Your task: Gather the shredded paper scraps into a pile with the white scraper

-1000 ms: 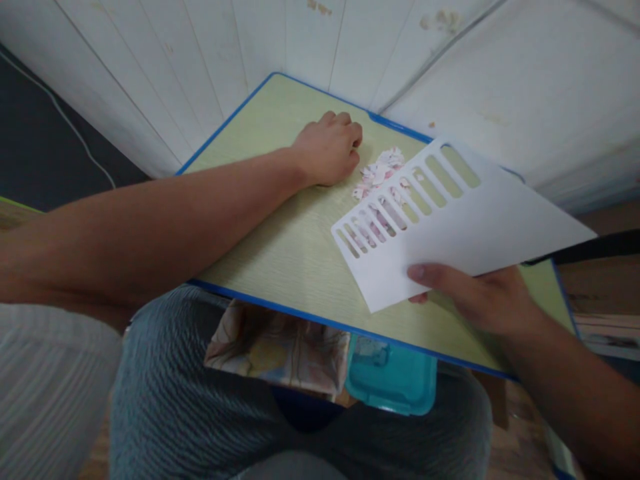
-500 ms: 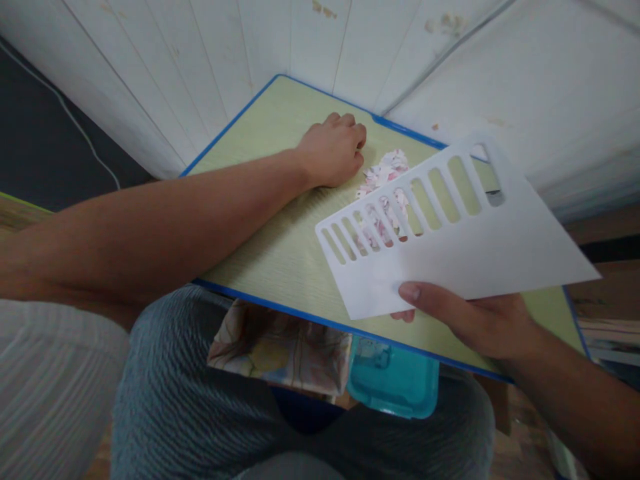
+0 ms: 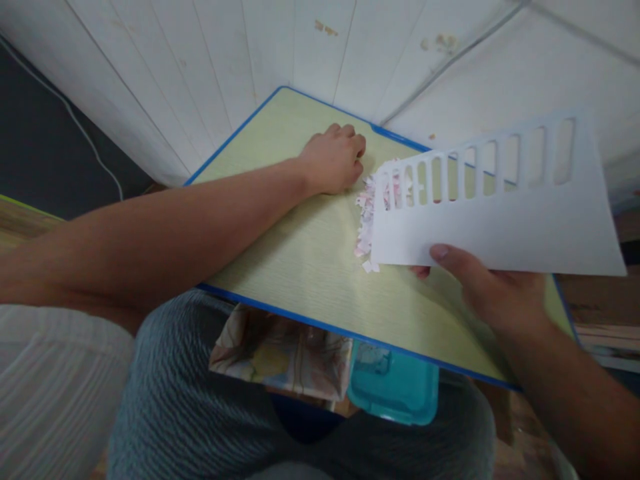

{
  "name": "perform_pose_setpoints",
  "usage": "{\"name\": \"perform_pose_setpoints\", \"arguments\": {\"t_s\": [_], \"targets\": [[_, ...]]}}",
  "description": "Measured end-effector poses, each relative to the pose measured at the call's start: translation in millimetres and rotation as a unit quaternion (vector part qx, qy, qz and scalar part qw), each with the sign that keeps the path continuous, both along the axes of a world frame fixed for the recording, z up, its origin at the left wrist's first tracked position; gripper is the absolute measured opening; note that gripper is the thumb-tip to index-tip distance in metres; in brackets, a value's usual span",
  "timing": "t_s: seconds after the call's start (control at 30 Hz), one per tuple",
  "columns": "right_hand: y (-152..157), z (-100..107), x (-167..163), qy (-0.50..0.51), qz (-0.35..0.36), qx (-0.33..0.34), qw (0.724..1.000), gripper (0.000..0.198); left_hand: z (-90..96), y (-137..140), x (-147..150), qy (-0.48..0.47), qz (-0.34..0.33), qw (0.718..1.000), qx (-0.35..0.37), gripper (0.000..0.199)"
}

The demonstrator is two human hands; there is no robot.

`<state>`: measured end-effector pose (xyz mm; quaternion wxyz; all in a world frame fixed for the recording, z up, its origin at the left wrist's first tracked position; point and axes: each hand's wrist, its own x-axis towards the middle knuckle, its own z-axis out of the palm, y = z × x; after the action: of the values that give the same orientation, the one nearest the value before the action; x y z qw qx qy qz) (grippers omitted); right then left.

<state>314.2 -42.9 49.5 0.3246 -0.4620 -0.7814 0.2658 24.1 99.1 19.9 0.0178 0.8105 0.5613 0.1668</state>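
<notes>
My right hand (image 3: 500, 290) grips the lower edge of a white sheet with a row of cut-out slots (image 3: 480, 233), thumb in front and fingers behind. The sheet stands tilted above the table, and its left end overlaps a pile of pale pink and white paper scraps (image 3: 367, 217). Part of the pile shows through the slots; the rest is hidden. Left of the scraps, my left hand (image 3: 333, 160) lies closed on the pale yellow-green table (image 3: 280, 247), fingers curled under. Whatever they may hold cannot be seen.
Blue edging (image 3: 280, 311) borders the table, which stands against a white plank wall (image 3: 270, 40). Below its front edge are a patterned fabric-like container (image 3: 280, 363) and a turquoise plastic box (image 3: 395, 390), near my legs. A cable (image 3: 450, 63) runs along the wall.
My right hand has moved right and slightly up, turning the slotted sheet more level. More of the scrap pile's left side shows now. My left hand has stayed nearly in place.
</notes>
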Motion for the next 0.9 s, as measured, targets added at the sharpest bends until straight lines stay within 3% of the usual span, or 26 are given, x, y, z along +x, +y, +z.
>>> {"name": "perform_pose_setpoints", "arguments": {"t_s": [0.43,0.7,0.9], "targets": [[-5,1,-18,-0.037,0.037,0.000,0.999,0.043,-1.8,4,0,-0.013,-0.004,1.000,0.000,0.042],[-12,10,-21,-0.064,0.083,-0.017,0.994,0.034,-3.9,5,0,-0.025,0.000,1.000,-0.002,0.038],[-14,8,-24,-0.031,0.070,-0.016,0.997,0.042,-0.6,4,0,0.001,-0.004,1.000,0.002,0.037]]}}
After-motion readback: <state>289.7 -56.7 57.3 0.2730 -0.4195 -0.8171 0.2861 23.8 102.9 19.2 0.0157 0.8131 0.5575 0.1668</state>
